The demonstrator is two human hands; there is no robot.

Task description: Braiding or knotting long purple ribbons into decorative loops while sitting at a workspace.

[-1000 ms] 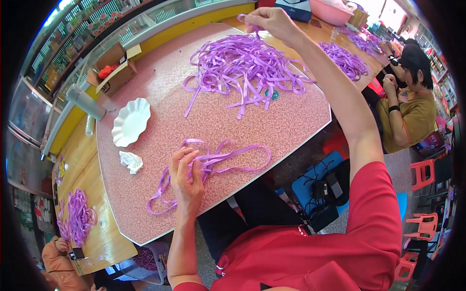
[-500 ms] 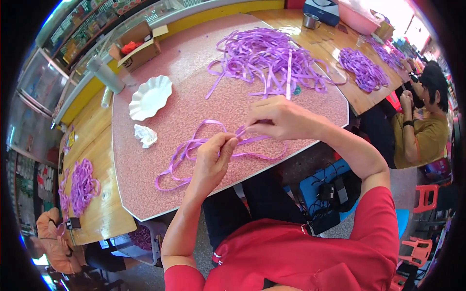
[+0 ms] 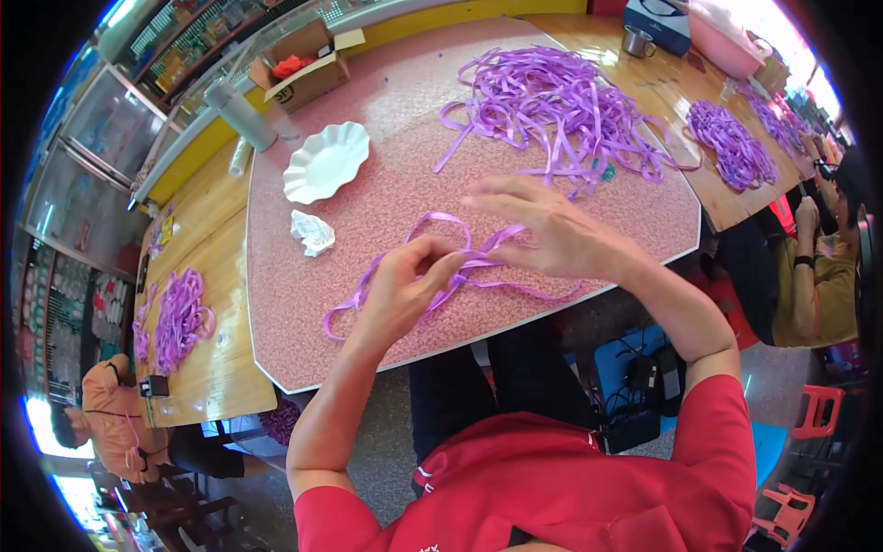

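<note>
My left hand [image 3: 411, 283] pinches a narrow purple ribbon [image 3: 474, 260] between thumb and fingers, low over the pink table. Loops of this ribbon spread on the tabletop around and below the hand. To the right, my right hand [image 3: 555, 228] is open, its fingers stretched out and apart above the ribbon; whether the thumb touches the ribbon I cannot tell. Beyond it lies a large tangled pile of purple ribbons [image 3: 552, 106], with a few ends trailing toward me.
A white scalloped dish [image 3: 326, 164] and crumpled white tissue [image 3: 313, 233] lie on the left, near a grey-green bottle [image 3: 241, 115] and an open cardboard box [image 3: 308, 78]. More ribbon heaps [image 3: 184, 317] lie on both side tables. One person sits at each side. A metal mug [image 3: 636, 41] stands far right.
My right hand has opened from a closed grip and come down from the ribbon it was pulling up. My left hand keeps its pinch. The whole view has shifted slightly.
</note>
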